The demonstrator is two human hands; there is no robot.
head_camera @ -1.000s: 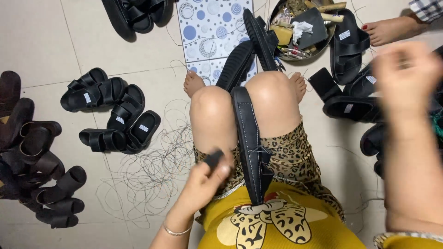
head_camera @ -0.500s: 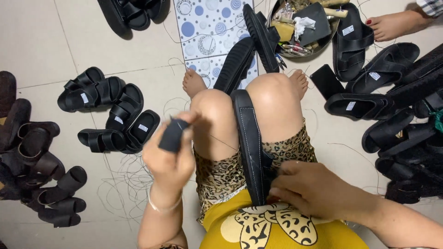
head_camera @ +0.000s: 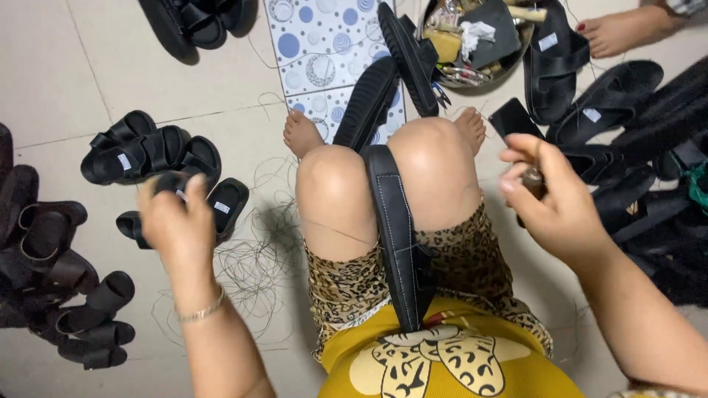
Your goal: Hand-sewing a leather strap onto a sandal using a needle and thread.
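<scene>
The left hand (head_camera: 175, 225) is raised out to the side with its fingers closed round a small dark object, most of it hidden behind the knuckles, so I cannot tell what it is. The right hand (head_camera: 552, 197) is lifted on the other side, thumb and fingers pinched on a small brownish tool or spool; its tip is covered by the fingers. A thin thread seems to cross the left knee, though it is too fine to follow to either hand.

Between the knees a black sandal sole (head_camera: 394, 236) stands on edge, clamped there, with a row of pale stitching along its upper part. The lower end disappears against the yellow shirt, so how far the stitching runs is unclear; I judge the sewing on this piece only partly done.

On the floor to the left lie finished-looking black sandals (head_camera: 144, 155), and loose thread offcuts (head_camera: 251, 265) tangle beside them. More soles and sandals (head_camera: 612, 110) pile up on the right, seemingly still waiting. Ahead sits a round tray of tools (head_camera: 472, 44), partly cut off by the top edge, near a patterned blue-dotted tile (head_camera: 317, 44). Another person's foot (head_camera: 627, 29) shows at the top right.
</scene>
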